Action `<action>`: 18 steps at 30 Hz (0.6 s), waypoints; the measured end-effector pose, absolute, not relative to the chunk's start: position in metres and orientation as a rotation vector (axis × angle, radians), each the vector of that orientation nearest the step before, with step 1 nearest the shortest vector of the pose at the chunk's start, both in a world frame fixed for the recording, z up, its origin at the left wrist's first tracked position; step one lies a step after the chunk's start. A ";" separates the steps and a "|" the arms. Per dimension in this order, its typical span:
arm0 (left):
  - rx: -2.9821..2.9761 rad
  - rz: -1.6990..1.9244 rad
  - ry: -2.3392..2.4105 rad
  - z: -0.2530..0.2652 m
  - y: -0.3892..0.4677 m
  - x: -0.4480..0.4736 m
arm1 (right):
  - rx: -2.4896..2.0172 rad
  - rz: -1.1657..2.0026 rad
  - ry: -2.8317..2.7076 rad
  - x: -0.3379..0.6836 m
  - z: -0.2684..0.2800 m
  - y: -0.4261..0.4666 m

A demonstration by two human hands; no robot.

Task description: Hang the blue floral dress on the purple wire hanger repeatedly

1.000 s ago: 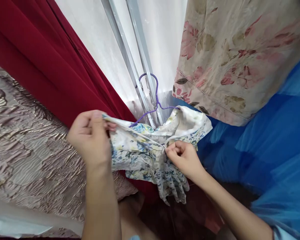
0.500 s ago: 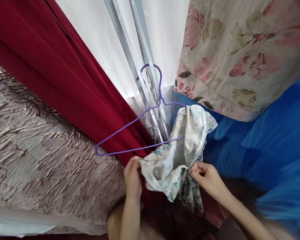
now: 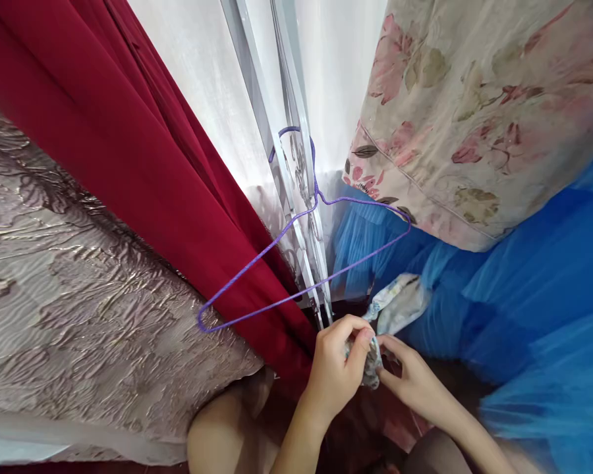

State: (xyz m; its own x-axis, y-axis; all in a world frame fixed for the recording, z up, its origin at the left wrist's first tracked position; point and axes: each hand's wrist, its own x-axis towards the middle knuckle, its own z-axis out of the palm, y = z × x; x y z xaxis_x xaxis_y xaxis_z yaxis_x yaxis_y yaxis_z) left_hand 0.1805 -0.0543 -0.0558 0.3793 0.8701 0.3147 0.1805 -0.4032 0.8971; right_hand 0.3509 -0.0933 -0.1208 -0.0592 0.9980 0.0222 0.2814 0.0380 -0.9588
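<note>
My left hand [image 3: 338, 359] is closed around a bunched part of a small white garment [image 3: 404, 304] with a blue and yellow flower print. Close beside it, my right hand [image 3: 408, 372] pinches the same cloth between thumb and fingers. One loose end of the garment sticks out up and to the right; the rest is gathered at my fingers and partly hidden by them. Above my hands, a purple hanger [image 3: 271, 301] with no cloth on it hangs by its hook on a pale metal frame [image 3: 304, 171].
A red curtain-like cloth [image 3: 168, 197] and a textured mauve fabric [image 3: 89, 296] hang on the left. To the right are a floral cream cloth [image 3: 425, 125] and blue tulle [image 3: 518, 289]. White fabric [image 3: 197, 72] hangs behind the frame. A bare knee [image 3: 227, 428] shows below.
The garment has come off the hanger and is bunched lower down. My left hand has moved right, next to my right hand. The hanger now hangs bare.
</note>
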 end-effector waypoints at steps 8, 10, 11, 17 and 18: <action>1.739 1.001 0.997 -0.047 -0.052 0.175 | -1.078 1.553 -1.363 0.310 -0.081 -0.090; 1.701 0.899 0.947 -0.049 -0.049 0.165 | -1.072 1.657 -1.263 0.309 -0.076 -0.088; 1.655 0.833 0.889 -0.054 -0.049 0.159 | -1.063 1.719 -1.179 0.310 -0.073 -0.088; 1.419 0.454 0.811 -0.108 -0.062 0.119 | -0.935 1.840 -0.703 0.343 -0.045 -0.082; 1.392 0.447 0.803 -0.116 -0.064 0.113 | -0.953 1.781 -0.714 0.351 -0.041 -0.080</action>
